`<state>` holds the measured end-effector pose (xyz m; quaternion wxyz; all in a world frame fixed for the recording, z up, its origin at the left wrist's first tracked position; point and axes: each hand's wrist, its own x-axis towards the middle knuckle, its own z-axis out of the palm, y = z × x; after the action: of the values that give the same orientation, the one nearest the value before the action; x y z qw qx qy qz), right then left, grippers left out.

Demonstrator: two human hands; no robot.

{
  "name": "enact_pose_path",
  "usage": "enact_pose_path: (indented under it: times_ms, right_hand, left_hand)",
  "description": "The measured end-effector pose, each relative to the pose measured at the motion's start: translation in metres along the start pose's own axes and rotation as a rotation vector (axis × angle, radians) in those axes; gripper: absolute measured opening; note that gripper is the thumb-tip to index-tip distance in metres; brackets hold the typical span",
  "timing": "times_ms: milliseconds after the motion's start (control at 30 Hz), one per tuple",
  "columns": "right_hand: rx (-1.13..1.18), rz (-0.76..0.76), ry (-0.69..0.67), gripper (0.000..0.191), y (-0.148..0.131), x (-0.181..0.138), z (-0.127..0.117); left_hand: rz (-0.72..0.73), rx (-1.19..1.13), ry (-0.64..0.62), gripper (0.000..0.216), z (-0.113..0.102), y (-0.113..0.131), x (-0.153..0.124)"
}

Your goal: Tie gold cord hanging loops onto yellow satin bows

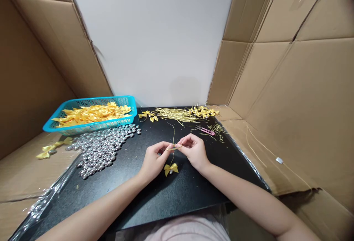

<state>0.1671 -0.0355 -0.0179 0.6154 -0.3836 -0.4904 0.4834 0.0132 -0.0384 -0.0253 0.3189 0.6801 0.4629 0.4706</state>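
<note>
My left hand [159, 157] and my right hand [194, 150] meet over the middle of the black table, each pinching a thin gold cord [173, 148]. Between the fingertips the cord bends into a small loop, partly hidden by them. One loose end runs up and away from me. Below the fingers, the other length leads down to a yellow ribbon bow [171, 168] with a small silver bead at its centre. Whether a knot has formed in the cord is too small to make out.
At the left, a blue basket [91, 123] holds yellow bows, with silver beads [102, 150] spread before it. Farther back lie cut gold cords [174, 114] and finished-looking bows [204, 112]. Pink thread snips [206, 130] rest beside cord scraps [217, 127]. Cardboard walls [298, 93] flank the table.
</note>
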Motion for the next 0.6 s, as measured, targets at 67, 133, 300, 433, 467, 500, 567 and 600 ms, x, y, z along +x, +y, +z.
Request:
enact_pose_path:
  times_ms: [67,133,300,433,467,500,567,600]
  right_hand:
    - [0.002,-0.006,0.000,0.031,0.0012,-0.0002,0.0000]
    - [0.003,-0.011,0.001,0.030,0.0022,-0.0004,0.0000]
    - [-0.008,-0.006,0.001,0.029,0.0035,-0.0008,-0.0001]
    - [-0.025,-0.021,0.009,0.028,0.0050,-0.0005,-0.0002]
    - [-0.033,-0.026,0.009,0.028,0.0053,-0.0003,-0.0004]
    - [-0.044,-0.030,0.008,0.028,0.0055,-0.0002,-0.0007]
    - [-0.070,-0.032,0.007,0.030,0.0055,0.0002,-0.0017]
    - [-0.082,-0.032,0.006,0.031,0.0055,0.0004,-0.0023]
  left_hand:
    - [0.010,-0.002,-0.014,0.025,0.0002,-0.0005,-0.0004]
    - [0.018,-0.001,-0.021,0.024,-0.0001,-0.0014,-0.0006]
    - [0.041,0.023,-0.028,0.023,-0.0016,-0.0022,0.0002]
    - [0.057,0.038,-0.028,0.024,-0.0021,-0.0010,0.0007]
    - [0.056,0.038,-0.027,0.024,-0.0022,-0.0004,0.0007]
    - [0.053,0.037,-0.027,0.025,-0.0023,0.0002,0.0006]
    - [0.038,0.030,-0.023,0.025,-0.0023,0.0015,0.0003]
    - [0.027,0.025,-0.020,0.024,-0.0022,0.0021,0.0001]
